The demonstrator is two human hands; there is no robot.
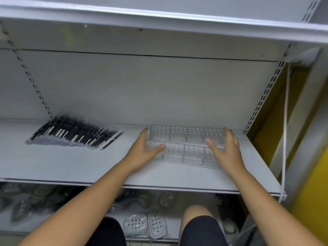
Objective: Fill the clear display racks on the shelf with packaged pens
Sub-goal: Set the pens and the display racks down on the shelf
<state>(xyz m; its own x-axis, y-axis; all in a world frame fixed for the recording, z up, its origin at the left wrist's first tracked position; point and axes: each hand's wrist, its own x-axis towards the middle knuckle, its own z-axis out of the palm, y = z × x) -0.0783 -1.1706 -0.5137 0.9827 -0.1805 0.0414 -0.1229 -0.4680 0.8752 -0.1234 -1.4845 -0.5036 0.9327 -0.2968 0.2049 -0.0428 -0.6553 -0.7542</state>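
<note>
On the shelf [53, 162], two clear, hole-studded racks [186, 135] sit between left hand [142, 151] and right hand [227, 150], each grip released.

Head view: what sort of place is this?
Probably a retail shop or its stockroom: a white metal shelf hung on slotted uprights, a pile of packaged pens and clear display racks on it, and wrapped soap dishes on the level below.
</note>
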